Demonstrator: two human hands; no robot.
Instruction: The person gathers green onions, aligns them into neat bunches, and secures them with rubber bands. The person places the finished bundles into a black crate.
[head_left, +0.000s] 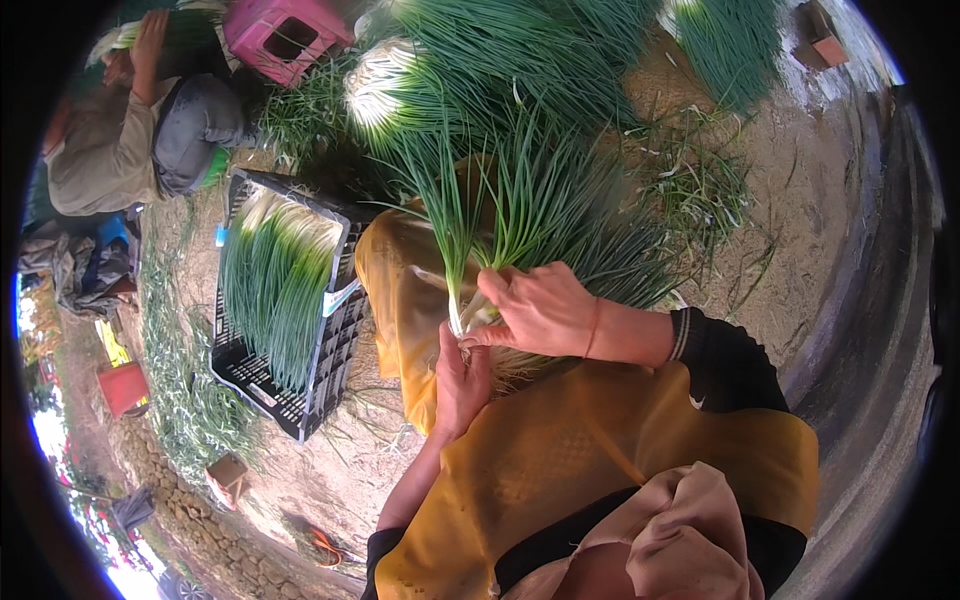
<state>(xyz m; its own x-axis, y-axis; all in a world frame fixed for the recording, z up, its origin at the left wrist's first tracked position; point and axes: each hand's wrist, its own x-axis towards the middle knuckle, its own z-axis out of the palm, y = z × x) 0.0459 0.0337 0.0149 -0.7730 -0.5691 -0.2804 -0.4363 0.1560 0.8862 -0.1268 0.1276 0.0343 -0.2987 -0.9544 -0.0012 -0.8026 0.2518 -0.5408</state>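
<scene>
My left hand (461, 382) grips a few green onions (453, 277) by their white root ends, leaves pointing up and away from me. Just to its right, my right hand (547, 311) has its fingers curled and its thumb close to the left fingertips. It pinches pale onion stalks, though its fingers partly hide them. A larger pile of green onions (622, 255) lies on my lap behind and under the right hand, its roots (517, 369) showing below the wrist. A yellow-orange waterproof apron (555, 450) covers my lap and legs.
A black plastic crate (322, 375) holding bundled green onions (281, 292) stands at left. More onion heaps (510, 60) lie ahead, near a pink plastic stool (289, 37). Leaf trimmings (705, 180) litter the ground. Another person (127, 142) sits upper left, handling onions.
</scene>
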